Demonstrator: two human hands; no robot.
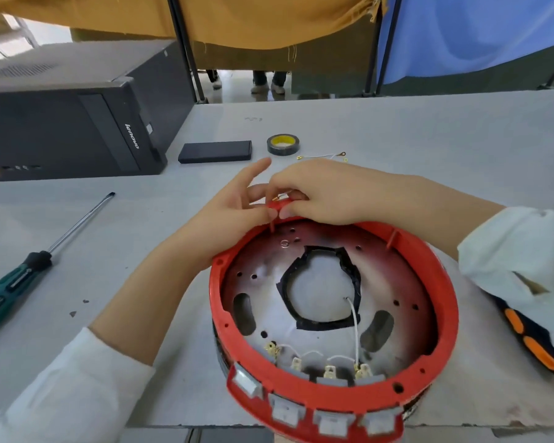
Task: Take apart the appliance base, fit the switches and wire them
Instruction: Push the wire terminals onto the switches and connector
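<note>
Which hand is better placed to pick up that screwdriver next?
Left. The screwdriver lies on the left hand's side; the right hand pinches a small terminal at the red base rim.

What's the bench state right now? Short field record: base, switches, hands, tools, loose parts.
base: red appliance base, open side up on grey table
switches: four rocker switches in near rim, white jumper wires on terminals
left hand: fingers at far rim
right hand: pinching small brass-tipped connector at far rim
tools: screwdriver left, black tape roll
loose parts: spare wire with ring terminals
</note>
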